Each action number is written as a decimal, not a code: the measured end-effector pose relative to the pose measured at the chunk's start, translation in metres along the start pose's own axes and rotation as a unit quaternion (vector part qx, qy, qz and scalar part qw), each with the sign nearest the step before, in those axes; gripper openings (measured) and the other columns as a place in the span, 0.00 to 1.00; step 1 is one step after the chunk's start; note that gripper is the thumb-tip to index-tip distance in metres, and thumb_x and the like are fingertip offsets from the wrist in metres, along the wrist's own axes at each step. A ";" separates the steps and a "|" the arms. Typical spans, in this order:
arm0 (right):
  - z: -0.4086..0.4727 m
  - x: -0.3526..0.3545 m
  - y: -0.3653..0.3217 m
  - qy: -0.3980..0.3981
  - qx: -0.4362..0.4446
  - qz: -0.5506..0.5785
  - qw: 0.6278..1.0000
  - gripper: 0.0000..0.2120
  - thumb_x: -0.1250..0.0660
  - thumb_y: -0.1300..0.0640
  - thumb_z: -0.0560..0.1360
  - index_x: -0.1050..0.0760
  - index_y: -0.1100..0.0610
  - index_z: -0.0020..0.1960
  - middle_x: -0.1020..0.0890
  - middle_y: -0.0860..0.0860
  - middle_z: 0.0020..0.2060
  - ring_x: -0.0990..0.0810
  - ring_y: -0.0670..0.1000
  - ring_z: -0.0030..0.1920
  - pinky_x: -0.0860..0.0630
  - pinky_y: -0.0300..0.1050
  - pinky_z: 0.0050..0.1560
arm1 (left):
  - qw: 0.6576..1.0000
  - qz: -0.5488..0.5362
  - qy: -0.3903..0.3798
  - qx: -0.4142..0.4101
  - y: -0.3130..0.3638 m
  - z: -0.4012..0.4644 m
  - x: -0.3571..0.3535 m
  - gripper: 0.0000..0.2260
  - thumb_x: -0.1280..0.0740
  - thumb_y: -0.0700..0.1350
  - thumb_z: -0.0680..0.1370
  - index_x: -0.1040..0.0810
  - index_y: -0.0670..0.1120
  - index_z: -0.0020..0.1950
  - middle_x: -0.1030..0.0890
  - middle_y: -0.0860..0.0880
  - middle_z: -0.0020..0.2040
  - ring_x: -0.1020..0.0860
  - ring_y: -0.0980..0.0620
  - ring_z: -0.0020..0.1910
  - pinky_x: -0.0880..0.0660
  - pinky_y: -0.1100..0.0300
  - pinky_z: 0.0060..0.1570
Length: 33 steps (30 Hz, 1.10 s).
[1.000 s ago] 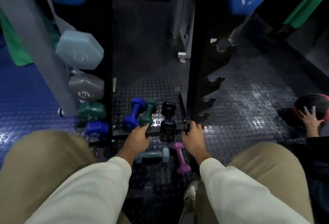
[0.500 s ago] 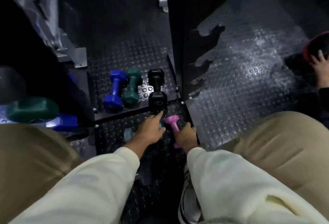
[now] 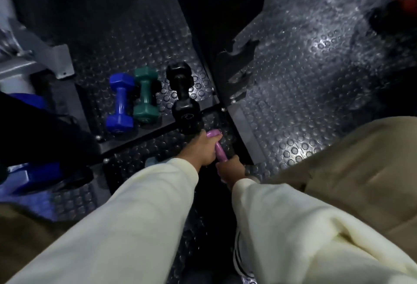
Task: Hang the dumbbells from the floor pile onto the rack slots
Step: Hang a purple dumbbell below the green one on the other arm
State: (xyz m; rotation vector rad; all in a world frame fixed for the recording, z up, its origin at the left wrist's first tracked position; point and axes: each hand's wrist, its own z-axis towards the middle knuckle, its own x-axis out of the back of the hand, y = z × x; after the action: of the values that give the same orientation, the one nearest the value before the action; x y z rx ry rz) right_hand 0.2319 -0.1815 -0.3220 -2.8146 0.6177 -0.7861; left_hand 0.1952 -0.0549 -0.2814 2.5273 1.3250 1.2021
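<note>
A purple dumbbell (image 3: 218, 153) lies on the studded floor just in front of the rack's base bar (image 3: 155, 134). My right hand (image 3: 232, 168) grips its near end. My left hand (image 3: 198, 149) lies against its left side, fingers turned down and hidden. One end of a pale blue dumbbell (image 3: 150, 162) peeks out beneath my left sleeve. Behind the bar lie a blue dumbbell (image 3: 119, 106), a green dumbbell (image 3: 145, 95) and a black dumbbell (image 3: 184, 101). The black rack upright (image 3: 239, 42) with its notched slots rises to the right.
Blue dumbbell heads (image 3: 33, 176) hang low on the left side of the rack. A grey machine foot (image 3: 45, 58) stands at far left. A red and black ball (image 3: 406, 4) sits at top right. My knees flank the view and my shoe (image 3: 241, 259) is below.
My head has tilted further down and closer. Both hands have left the base bar and come down to the purple dumbbell, the right one closing on its near end.
</note>
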 end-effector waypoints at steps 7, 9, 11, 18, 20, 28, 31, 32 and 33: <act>0.046 -0.007 0.014 -0.049 -0.006 0.068 0.996 0.06 0.32 0.57 0.72 0.22 0.52 0.49 0.15 0.57 0.40 0.14 0.59 0.40 0.13 0.61 0.44 | 0.998 -0.038 -0.044 0.031 -0.002 0.015 0.005 0.36 0.32 0.42 0.79 0.42 0.63 0.82 0.36 0.42 0.75 0.30 0.40 0.73 0.32 0.53 0.73; 0.012 0.009 -0.003 -0.043 0.007 0.069 0.997 0.02 0.32 0.58 0.74 0.21 0.53 0.46 0.16 0.56 0.38 0.14 0.59 0.40 0.14 0.62 0.45 | 0.997 -0.054 -0.027 0.036 -0.004 0.014 0.008 0.38 0.29 0.43 0.78 0.43 0.61 0.83 0.33 0.42 0.73 0.29 0.40 0.72 0.31 0.55 0.72; 0.021 0.006 0.000 -0.032 0.026 0.038 0.998 0.12 0.33 0.56 0.70 0.18 0.53 0.52 0.14 0.57 0.41 0.13 0.62 0.45 0.14 0.61 0.48 | 0.996 -0.072 0.006 0.053 -0.007 0.010 0.013 0.38 0.28 0.43 0.78 0.43 0.61 0.83 0.33 0.43 0.72 0.28 0.40 0.71 0.30 0.54 0.70; -0.033 0.023 -0.042 -0.012 0.167 -0.088 0.982 0.16 0.32 0.59 0.75 0.17 0.52 0.62 0.13 0.56 0.52 0.16 0.60 0.56 0.20 0.50 0.59 | 0.985 -0.118 0.111 0.067 -0.030 -0.039 0.026 0.34 0.31 0.42 0.79 0.40 0.61 0.81 0.29 0.41 0.68 0.24 0.38 0.65 0.26 0.48 0.67; -0.049 0.027 -0.050 -0.018 0.213 -0.112 0.970 0.17 0.31 0.58 0.76 0.17 0.52 0.64 0.13 0.57 0.54 0.16 0.60 0.58 0.21 0.50 0.62 | 0.980 -0.130 0.133 0.067 -0.042 -0.057 0.032 0.31 0.29 0.42 0.78 0.36 0.60 0.78 0.26 0.43 0.65 0.22 0.40 0.62 0.25 0.49 0.65; -0.120 0.040 -0.091 -0.029 0.324 -0.070 0.943 0.21 0.32 0.60 0.75 0.26 0.49 0.67 0.17 0.53 0.58 0.18 0.57 0.58 0.24 0.46 0.61 | 0.918 -0.288 0.233 0.142 -0.055 -0.136 0.061 0.31 0.28 0.37 0.77 0.34 0.52 0.76 0.23 0.43 0.65 0.21 0.45 0.60 0.25 0.57 0.57; -0.151 0.054 -0.109 -0.014 0.358 -0.017 0.933 0.10 0.32 0.59 0.75 0.24 0.51 0.56 0.16 0.50 0.47 0.16 0.56 0.47 0.18 0.53 0.52 | 0.876 -0.351 0.291 0.160 -0.048 -0.162 0.080 0.32 0.27 0.38 0.78 0.36 0.47 0.79 0.22 0.43 0.66 0.23 0.48 0.55 0.29 0.67 0.48; -0.160 0.058 -0.114 -0.009 0.379 -0.012 0.925 0.10 0.31 0.59 0.76 0.23 0.51 0.57 0.16 0.49 0.46 0.17 0.54 0.46 0.19 0.50 0.50 | 0.864 -0.362 0.315 0.153 -0.047 -0.171 0.086 0.29 0.27 0.39 0.78 0.33 0.46 0.76 0.20 0.44 0.63 0.23 0.49 0.54 0.32 0.68 0.46; -0.171 0.062 -0.120 -0.006 0.399 -0.004 0.917 0.12 0.30 0.59 0.76 0.23 0.51 0.59 0.17 0.48 0.46 0.17 0.52 0.46 0.21 0.46 0.49 | 0.855 -0.370 0.335 0.143 -0.045 -0.180 0.093 0.25 0.26 0.40 0.78 0.29 0.46 0.73 0.19 0.47 0.58 0.23 0.50 0.53 0.33 0.70 0.44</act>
State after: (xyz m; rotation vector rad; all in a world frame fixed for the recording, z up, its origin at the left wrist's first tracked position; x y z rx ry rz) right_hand 0.2316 -0.1064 -0.1175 -2.0643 0.1989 -0.7857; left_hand 0.0786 -0.0132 -0.1154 1.3814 2.4488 1.7960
